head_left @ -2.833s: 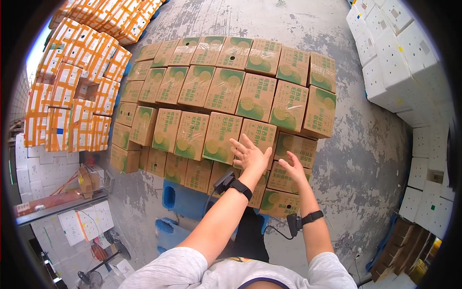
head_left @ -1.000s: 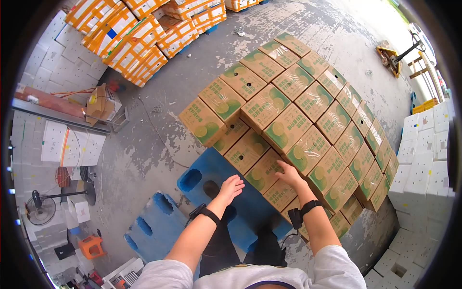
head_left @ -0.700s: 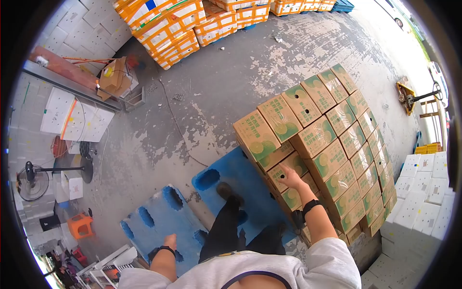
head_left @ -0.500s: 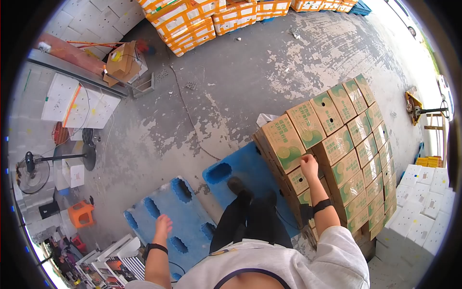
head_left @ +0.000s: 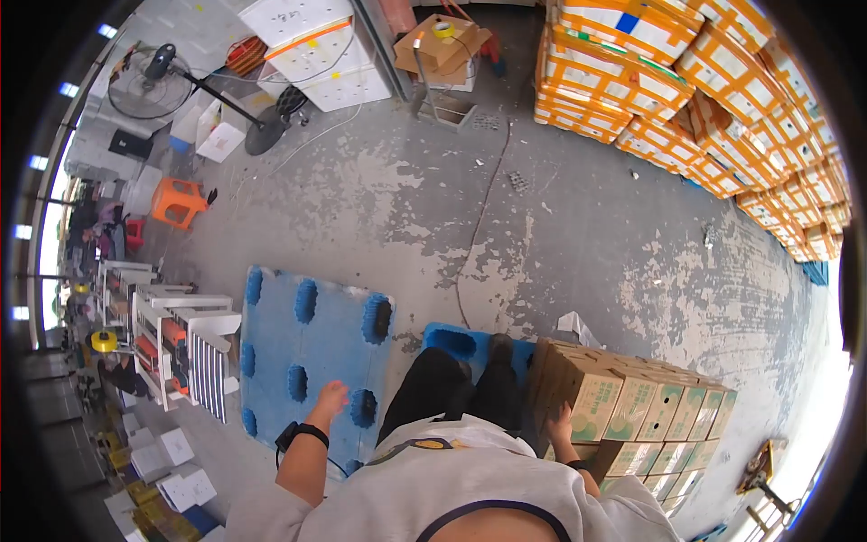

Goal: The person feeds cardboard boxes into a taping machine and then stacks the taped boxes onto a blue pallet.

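Note:
My left hand [head_left: 332, 399] hangs over the blue plastic pallet [head_left: 339, 312], with nothing seen in it and its fingers partly spread. My right hand [head_left: 560, 425] rests against the side of a brown carton with green print [head_left: 596, 406], at the near left part of the carton stack. Its fingers point up along the cardboard and are apart. Beneath the stack's left side lies a second blue pallet [head_left: 452, 341], where my feet stand. Black bands circle both wrists.
Foam boxes with orange tape [head_left: 623, 81] are stacked at the upper right. An orange stool [head_left: 179, 202], a standing fan [head_left: 149, 86] and a white rack [head_left: 185, 312] stand left. A cable [head_left: 479, 217] crosses the floor. A pallet jack [head_left: 763, 470] is lower right.
The view has turned left, so the cartons now appear lower and the foam boxes farther right. My right hand has gone from a closed shape above the cartons to open fingers on a carton's side.

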A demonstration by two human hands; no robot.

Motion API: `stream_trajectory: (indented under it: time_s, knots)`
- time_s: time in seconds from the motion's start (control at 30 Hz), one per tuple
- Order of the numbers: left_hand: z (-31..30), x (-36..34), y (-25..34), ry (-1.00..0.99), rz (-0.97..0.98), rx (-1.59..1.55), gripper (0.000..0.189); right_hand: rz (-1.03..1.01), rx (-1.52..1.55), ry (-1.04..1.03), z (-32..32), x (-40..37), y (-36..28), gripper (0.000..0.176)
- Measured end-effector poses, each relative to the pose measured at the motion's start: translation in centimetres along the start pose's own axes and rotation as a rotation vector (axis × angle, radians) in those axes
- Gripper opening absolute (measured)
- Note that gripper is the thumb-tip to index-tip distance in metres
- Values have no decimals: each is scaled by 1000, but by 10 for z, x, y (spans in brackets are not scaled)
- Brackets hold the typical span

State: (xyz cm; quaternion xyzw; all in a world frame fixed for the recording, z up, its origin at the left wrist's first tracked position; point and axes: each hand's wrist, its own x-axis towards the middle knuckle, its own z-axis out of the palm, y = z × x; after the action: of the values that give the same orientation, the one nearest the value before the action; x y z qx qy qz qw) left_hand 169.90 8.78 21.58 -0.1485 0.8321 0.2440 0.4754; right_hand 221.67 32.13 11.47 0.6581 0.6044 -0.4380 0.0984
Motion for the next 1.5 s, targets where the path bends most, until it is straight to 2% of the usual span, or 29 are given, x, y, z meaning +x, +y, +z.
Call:
stream_trajectory:
  time_s: [0.03, 0.07, 0.1, 0.13, 0.17, 0.2, 0.27, 0.37, 0.47, 0.53, 0.6, 0.63, 0.67, 0.7, 0.73, 0.8, 0.87, 0.93, 1.0, 1.03, 1.1, 1.17, 1.2, 1.27, 1.3, 1.33, 1.37, 1.43, 1.5]
  knots:
    - [-5, -5, -14, 21, -28, -37, 41, -17, 60, 14, 11, 12, 20, 82]
    - [-7, -9, -22, 37, -48, -72, 39, 90, -60, -24, 11, 19, 13, 81]
    - [-8, -11, -29, 65, -62, -135, 39, 348, -131, -172, -23, 2, -63, 66]
    - [-7, -11, -34, 16, -131, -176, 38, -169, -434, -573, 16, 70, 40, 33]
    - [-6, -10, -37, -36, -192, -221, 36, -80, -432, -593, 8, 86, 15, 32]
    - [-5, -8, -40, -75, -228, -224, 37, 12, -392, -547, 3, 100, -37, 31]
    - [-6, 10, -47, -146, -317, -220, 38, 4, -337, -476, 9, 146, -125, 29]
    - [-18, 70, -43, -187, -428, -228, 46, -188, -331, -457, 42, 214, -295, 26]
    - [-66, 157, 15, -157, -382, -301, 40, -419, -344, -449, 106, 277, -485, 24]
    - [-110, 216, 65, -74, -109, -133, 29, -534, -380, -446, 148, 305, -603, 22]
    - [-153, 295, 121, 225, 262, -374, 17, -598, -443, -445, 176, 322, -694, 21]
    - [-189, 284, 182, 366, 371, -457, 20, -609, -469, -441, 182, 327, -731, 20]
    - [-238, 226, 251, 372, 513, -648, 27, -600, -481, -439, 190, 330, -767, 20]
    - [-281, 196, 301, 353, 742, -685, 38, -578, -484, -436, 199, 333, -798, 19]
    - [-326, 156, 343, 285, 785, -671, 45, -547, -487, -424, 207, 336, -826, 19]
    - [-395, 90, 389, 104, 1191, -733, 56, -463, -493, -391, 220, 343, -873, 18]
    - [-460, 26, 421, -9, 1721, -608, 55, -337, -498, -353, 229, 355, -906, 17]
    - [-506, 9, 446, -153, 1987, -627, 50, -194, -503, -300, 228, 373, -937, 16]
    - [-543, -6, 458, -576, 1548, -1044, 50, -74, -510, -245, 235, 395, -987, 16]
    - [-567, 2, 463, -566, 1507, -1050, 49, -33, -516, -221, 242, 409, -1020, 16]
    - [-611, 25, 475, -320, 1590, -890, 47, -44, -571, -201, 281, 434, -1114, 16]
    - [-656, 43, 489, -126, 1594, -806, 45, -206, -715, -231, 366, 447, -1240, 17]
    - [-676, 53, 497, -66, 1573, -796, 44, -270, -958, -258, 428, 421, -1311, 21]
    - [-718, 71, 509, 49, 1538, -804, 42, -680, -1227, -248, 563, 344, -1434, 22]
    - [-734, 81, 517, 101, 1516, -802, 41, -1424, -1276, -434, 649, 403, -1491, 24]
    - [-753, 92, 522, 140, 1503, -808, 40, -1906, -1458, -344, 708, 309, -1537, 32]
    - [-774, 105, 527, 161, 1496, -815, 40, -1490, -1155, -432, 756, 204, -1563, 42]
    - [-819, 135, 536, 183, 1465, -813, 38, -1695, -953, -599, 828, 62, -1592, 48]
    - [-869, 167, 540, 184, 1407, -812, 36, -1660, -910, -797, 875, -33, -1601, 45]
